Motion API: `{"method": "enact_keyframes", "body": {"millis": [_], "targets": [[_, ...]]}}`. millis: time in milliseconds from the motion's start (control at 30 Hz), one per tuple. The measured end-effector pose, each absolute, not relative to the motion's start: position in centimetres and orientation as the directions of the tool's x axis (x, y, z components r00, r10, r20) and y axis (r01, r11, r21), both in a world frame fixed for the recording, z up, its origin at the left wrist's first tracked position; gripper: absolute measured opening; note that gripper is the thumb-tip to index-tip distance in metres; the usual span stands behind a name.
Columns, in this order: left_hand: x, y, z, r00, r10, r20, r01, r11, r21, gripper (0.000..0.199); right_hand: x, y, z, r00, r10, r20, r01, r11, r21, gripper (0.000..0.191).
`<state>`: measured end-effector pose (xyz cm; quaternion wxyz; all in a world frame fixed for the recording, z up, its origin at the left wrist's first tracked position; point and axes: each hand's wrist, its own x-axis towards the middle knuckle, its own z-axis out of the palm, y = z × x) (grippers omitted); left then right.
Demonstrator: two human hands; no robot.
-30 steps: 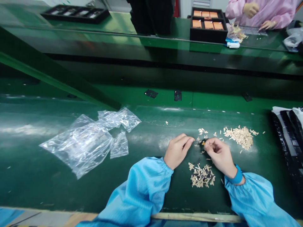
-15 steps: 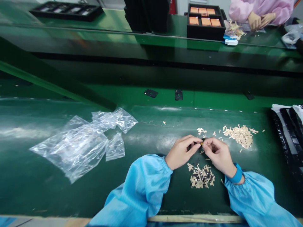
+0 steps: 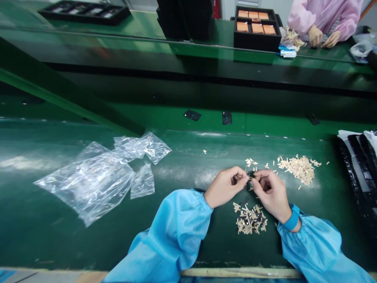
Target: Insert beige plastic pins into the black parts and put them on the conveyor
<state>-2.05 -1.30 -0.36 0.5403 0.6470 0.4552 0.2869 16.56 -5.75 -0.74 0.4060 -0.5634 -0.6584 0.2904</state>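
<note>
My left hand (image 3: pixel 226 184) and my right hand (image 3: pixel 271 192) meet fingertip to fingertip above the green bench, both closed in a pinch. Between them is a small dark piece (image 3: pixel 251 174), partly hidden by the fingers and too small to name. Just below the hands lies a pile of small beige pieces mixed with black ones (image 3: pixel 251 221). Beyond my right hand spreads a larger heap of small beige pieces (image 3: pixel 299 169). A few loose beige bits (image 3: pixel 251 162) lie just past my fingertips.
Crumpled clear plastic bags (image 3: pixel 97 177) lie on the left. Black-and-white packages (image 3: pixel 357 165) stand at the right edge. Flat black parts (image 3: pixel 226 118) rest on the green strip behind. Across, a person in pink sleeves (image 3: pixel 347 23) works beside a black tray (image 3: pixel 257 41) holding orange items.
My left fingers have curled into a tighter pinch, and the piece between my hands now shows dark instead of yellowish. The black parts behind have shifted slightly right. The co-worker's hands have moved apart.
</note>
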Motion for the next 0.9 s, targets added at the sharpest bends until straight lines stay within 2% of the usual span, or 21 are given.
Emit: {"method": "enact_keyframes", "body": {"millis": [100, 200, 467, 900], "targets": [[-1.96, -1.31, -0.27, 0.407, 0.906, -0.117, 0.280, -0.002, 0.960, 0.013, 16.35, -5.94, -0.75, -0.082, 0.939, 0.335, 0.574, 0.319, -0.755, 0.006], [-1.90, -1.33, -0.27, 0.405, 0.907, -0.116, 0.285, -0.004, 0.959, 0.014, 16.19, -5.92, -0.88, -0.172, 0.916, 0.363, 0.593, 0.391, -0.704, 0.009], [-1.84, -1.55, -0.42, 0.408, 0.906, -0.115, 0.300, -0.014, 0.954, 0.014, 16.06, -5.88, -1.27, -0.171, 0.902, 0.397, 0.621, 0.412, -0.667, 0.011], [-1.73, -1.63, -0.44, 0.378, 0.920, -0.100, 0.303, -0.021, 0.953, 0.014, 15.90, -5.95, -1.10, -0.153, 0.903, 0.401, 0.620, 0.404, -0.673, 0.013]]}}
